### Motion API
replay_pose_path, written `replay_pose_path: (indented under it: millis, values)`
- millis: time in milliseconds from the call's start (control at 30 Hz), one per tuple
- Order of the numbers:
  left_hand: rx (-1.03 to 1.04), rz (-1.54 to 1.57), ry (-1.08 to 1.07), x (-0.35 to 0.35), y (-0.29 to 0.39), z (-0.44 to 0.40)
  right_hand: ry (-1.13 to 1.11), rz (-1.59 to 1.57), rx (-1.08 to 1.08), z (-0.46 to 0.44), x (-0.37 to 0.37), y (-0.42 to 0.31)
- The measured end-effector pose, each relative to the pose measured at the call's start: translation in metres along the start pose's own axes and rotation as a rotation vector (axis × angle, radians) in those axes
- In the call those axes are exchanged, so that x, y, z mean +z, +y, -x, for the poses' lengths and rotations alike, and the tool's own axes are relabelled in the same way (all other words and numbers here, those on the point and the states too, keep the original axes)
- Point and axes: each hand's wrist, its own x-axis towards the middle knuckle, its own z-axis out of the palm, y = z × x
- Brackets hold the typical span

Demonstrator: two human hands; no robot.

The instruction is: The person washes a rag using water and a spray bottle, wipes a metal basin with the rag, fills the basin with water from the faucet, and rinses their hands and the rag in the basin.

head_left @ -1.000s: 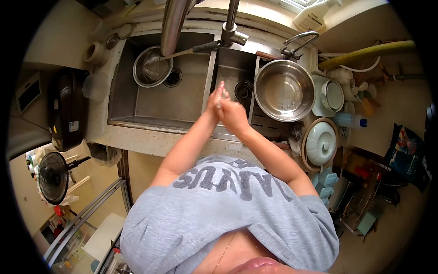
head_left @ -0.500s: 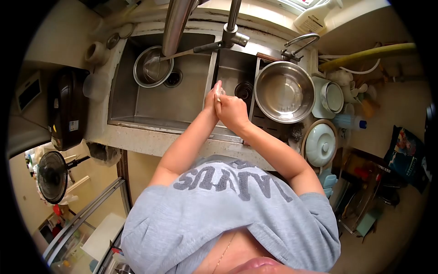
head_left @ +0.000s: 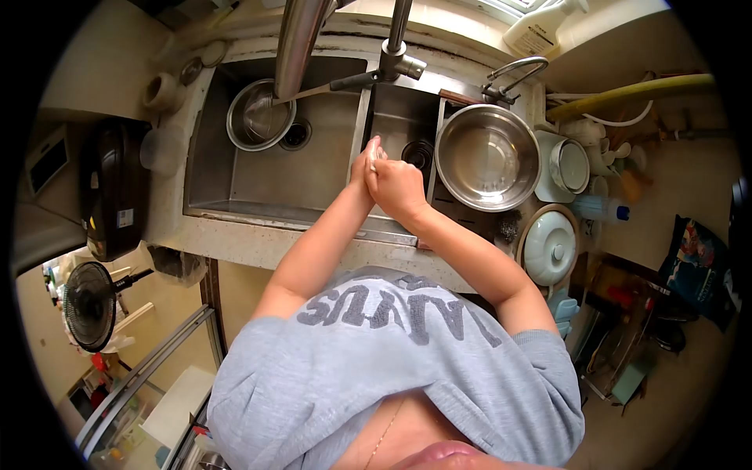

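Above the sink divider [head_left: 361, 124], the left hand [head_left: 360, 170] holds its fingers together; the right hand [head_left: 399, 186] closes curled fingers against it.

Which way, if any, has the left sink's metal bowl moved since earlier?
No, the metal bowl still sits at the same spot beside that sink's drain.

Bright light comes from the window [head_left: 511, 7] beyond the far edge of the sink [head_left: 294, 180], whose far-left corner is shadowed; glare spots the steel bowl [head_left: 487, 157]. Fisheye distortion bends the black-rimmed periphery.
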Motion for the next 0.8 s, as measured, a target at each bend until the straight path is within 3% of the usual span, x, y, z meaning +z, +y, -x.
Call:
replay_pose_path:
  millis: [33,100,167,233,267,333,367,400,467,500,567,600,633,700,800]
  values:
    - [0.103,-0.025,-0.036,-0.024,-0.012,-0.022,-0.081,0.033,-0.003,0.001,-0.007,-0.008]
    - [0.035,-0.172,0.118,-0.001,-0.022,-0.004,0.143,0.019,0.154,-0.024,0.006,0.028]
    - [0.055,-0.127,0.088,-0.008,-0.018,-0.005,0.061,-0.056,0.204,-0.017,0.01,0.031]
    - [0.046,-0.017,-0.015,-0.021,-0.004,-0.016,-0.044,0.052,-0.076,0.006,0.013,0.015]
    - [0.053,0.036,-0.025,-0.017,-0.003,-0.014,-0.008,0.051,-0.057,0.003,0.013,0.015]
    - [0.077,-0.101,0.146,0.014,-0.017,0.004,0.186,0.107,0.012,-0.02,0.015,0.032]
    - [0.089,-0.169,0.237,0.022,-0.025,0.007,0.165,0.065,0.154,-0.029,0.003,0.035]
    - [0.183,-0.176,0.278,0.017,-0.028,-0.004,0.162,0.092,0.136,-0.023,0.011,0.036]
    - [0.017,-0.041,-0.197,-0.021,0.0,-0.014,0.168,0.074,-0.005,-0.008,0.015,0.023]
    - [0.04,-0.038,-0.131,-0.007,-0.004,-0.003,0.033,0.015,-0.111,0.005,0.016,0.011]
    - [0.087,-0.037,0.003,0.021,-0.011,0.019,0.125,0.118,-0.019,-0.011,0.014,0.021]
    - [0.057,-0.079,-0.047,0.019,-0.014,0.015,0.15,0.12,0.079,-0.027,0.006,0.032]
    - [0.023,-0.121,-0.093,0.011,-0.016,0.009,0.151,0.029,0.122,-0.04,0.007,0.058]
    - [0.03,-0.14,-0.163,-0.003,-0.003,0.002,-0.134,-0.608,0.228,-0.056,0.025,0.115]
    - [0.126,-0.282,-0.125,-0.007,0.028,0.018,-0.192,-1.142,0.494,-0.043,-0.011,0.107]
